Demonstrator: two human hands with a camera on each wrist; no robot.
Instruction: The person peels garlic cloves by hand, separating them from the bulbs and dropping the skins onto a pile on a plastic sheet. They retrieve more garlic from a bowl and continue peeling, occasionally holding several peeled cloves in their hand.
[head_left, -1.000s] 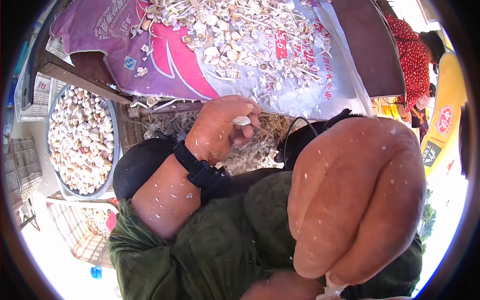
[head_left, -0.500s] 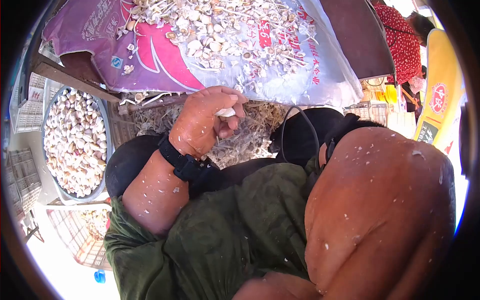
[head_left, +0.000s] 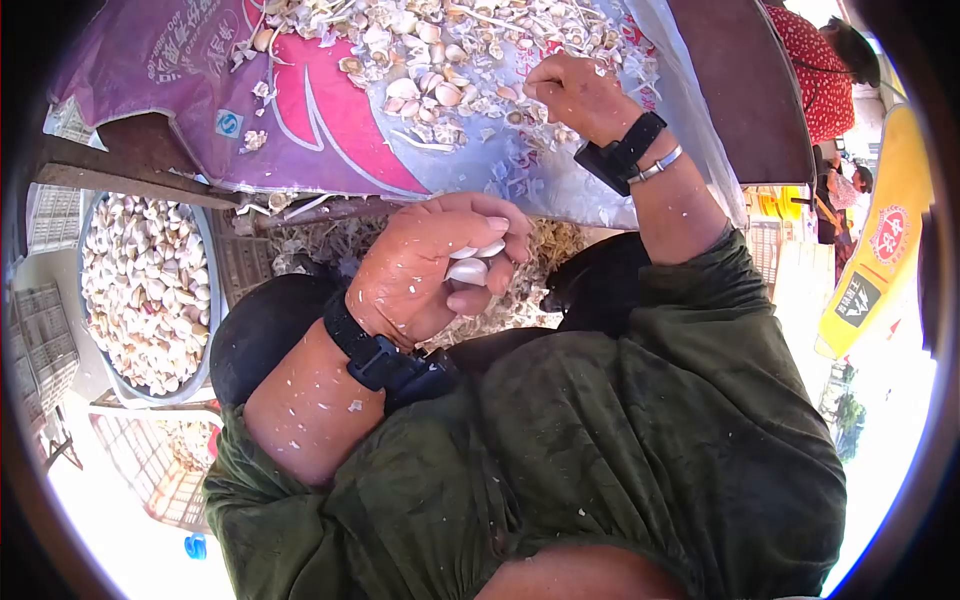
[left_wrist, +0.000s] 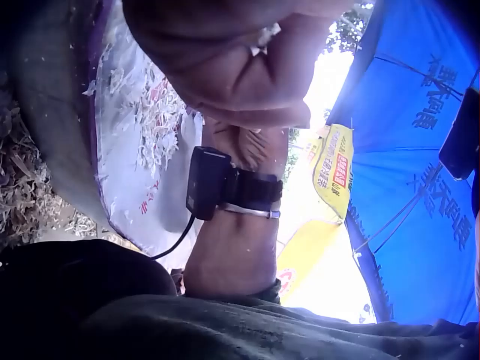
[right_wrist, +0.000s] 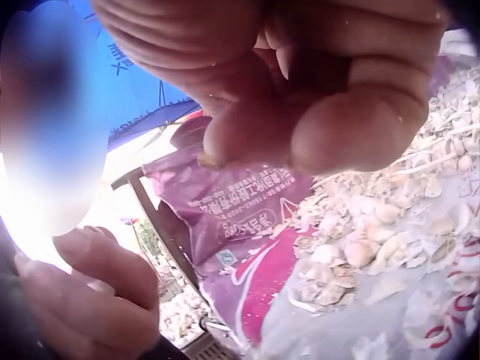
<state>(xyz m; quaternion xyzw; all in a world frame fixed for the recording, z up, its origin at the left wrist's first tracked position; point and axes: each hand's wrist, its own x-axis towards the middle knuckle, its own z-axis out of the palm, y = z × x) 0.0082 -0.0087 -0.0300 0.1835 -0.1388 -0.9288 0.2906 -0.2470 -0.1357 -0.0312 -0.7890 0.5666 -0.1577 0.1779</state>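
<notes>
My left hand (head_left: 435,260), palm turned up in front of my lap, curls its fingers around several pale, peeled garlic cloves (head_left: 468,270). In the left wrist view this hand (left_wrist: 232,60) fills the top, with a white bit showing between its folds. My right hand (head_left: 585,95) is over the sacking-covered table, its fingers bent inward. Close up in the right wrist view, the curled fingers (right_wrist: 352,139) show nothing at their tips. Below and beside them lie loose garlic cloves (head_left: 430,90) among skins and dry stems, on a purple and silver printed sack (head_left: 290,160).
A grey tub (head_left: 212,300) heaped with garlic cloves stands at the left, with a plastic crate (head_left: 150,460) nearer me. Garlic skins litter the ground below the table edge. Another person in a red dotted top (head_left: 815,75) is at the far right, near a yellow banner (head_left: 875,240).
My right arm has swung from close to the camera out over the table. The left hand has stayed near my lap, and more peeled cloves now show in it.
</notes>
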